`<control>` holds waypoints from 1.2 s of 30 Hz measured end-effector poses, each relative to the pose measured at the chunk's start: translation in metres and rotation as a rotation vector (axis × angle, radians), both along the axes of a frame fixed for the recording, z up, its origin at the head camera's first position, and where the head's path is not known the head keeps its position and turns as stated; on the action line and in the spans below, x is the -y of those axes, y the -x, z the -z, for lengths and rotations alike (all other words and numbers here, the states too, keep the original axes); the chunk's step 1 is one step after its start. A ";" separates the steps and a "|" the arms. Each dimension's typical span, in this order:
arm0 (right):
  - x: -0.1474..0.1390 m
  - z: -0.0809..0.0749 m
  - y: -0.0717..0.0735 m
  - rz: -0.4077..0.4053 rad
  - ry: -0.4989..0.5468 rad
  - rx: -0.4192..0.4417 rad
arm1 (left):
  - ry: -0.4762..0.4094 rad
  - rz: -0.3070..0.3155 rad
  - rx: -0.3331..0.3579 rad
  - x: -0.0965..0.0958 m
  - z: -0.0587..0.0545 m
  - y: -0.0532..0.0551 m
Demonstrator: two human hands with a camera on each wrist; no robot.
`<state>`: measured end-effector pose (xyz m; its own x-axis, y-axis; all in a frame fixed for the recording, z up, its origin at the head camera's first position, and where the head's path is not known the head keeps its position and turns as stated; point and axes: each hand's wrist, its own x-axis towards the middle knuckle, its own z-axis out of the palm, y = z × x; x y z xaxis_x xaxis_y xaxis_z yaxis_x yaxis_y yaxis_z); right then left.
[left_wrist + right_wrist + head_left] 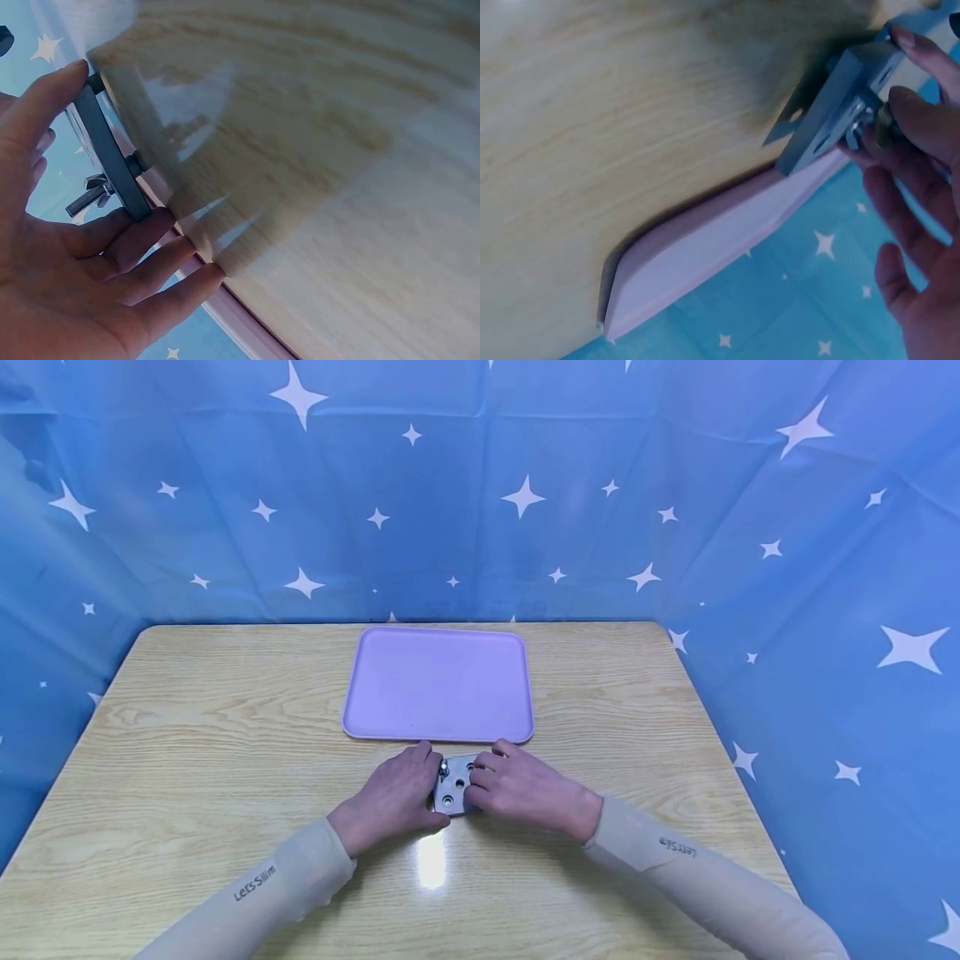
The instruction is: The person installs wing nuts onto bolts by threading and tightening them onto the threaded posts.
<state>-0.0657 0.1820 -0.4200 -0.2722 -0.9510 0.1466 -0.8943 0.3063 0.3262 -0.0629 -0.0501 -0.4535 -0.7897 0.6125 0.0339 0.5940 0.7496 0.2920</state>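
Note:
A grey metal plate [453, 787] with several round holes sits on the table in front of me, raised on short dark feet [136, 162]. Through one corner stands a threaded bolt [86, 201] with a silver wing nut [96, 182]. My left hand [397, 789] holds the plate's left side, thumb at the near end and fingertips at the far end. Over the plate's right part, my right hand [528, 789] pinches a small brass-coloured fastener [885, 126] between thumb and fingers. Those fingers hide most of the fastener and, in the head view, the plate's right side.
Just beyond the hands lies a purple tray [438, 685] with a raised rim. The wood-grain table [225, 710] reaches back to a blue curtain [450, 468] with white stars, which also hangs along both sides.

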 end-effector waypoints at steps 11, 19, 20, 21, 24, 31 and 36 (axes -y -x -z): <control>0.011 0.010 -0.010 0.253 0.146 0.100 | 0.003 0.000 -0.009 -0.001 -0.001 0.000; -0.004 -0.007 -0.002 0.149 0.064 0.287 | 0.004 0.005 -0.012 0.000 -0.001 0.000; -0.006 -0.008 -0.001 0.103 0.046 0.284 | 0.006 0.004 -0.008 0.000 -0.001 0.000; -0.008 -0.009 0.000 0.059 0.029 0.273 | 0.007 0.003 -0.003 0.000 -0.001 0.000; -0.012 -0.011 0.001 -0.035 -0.018 0.201 | 0.008 -0.002 0.010 0.000 -0.001 0.000; -0.011 -0.011 0.001 -0.041 -0.083 0.107 | 0.002 -0.004 0.018 0.000 -0.001 -0.001; -0.010 -0.009 0.002 -0.030 -0.072 0.043 | -0.002 -0.004 0.012 -0.001 0.000 0.000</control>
<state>-0.0680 0.1925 -0.4115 -0.2483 -0.9664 0.0663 -0.9164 0.2565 0.3073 -0.0627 -0.0493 -0.4537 -0.7927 0.6091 0.0254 0.5872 0.7515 0.3008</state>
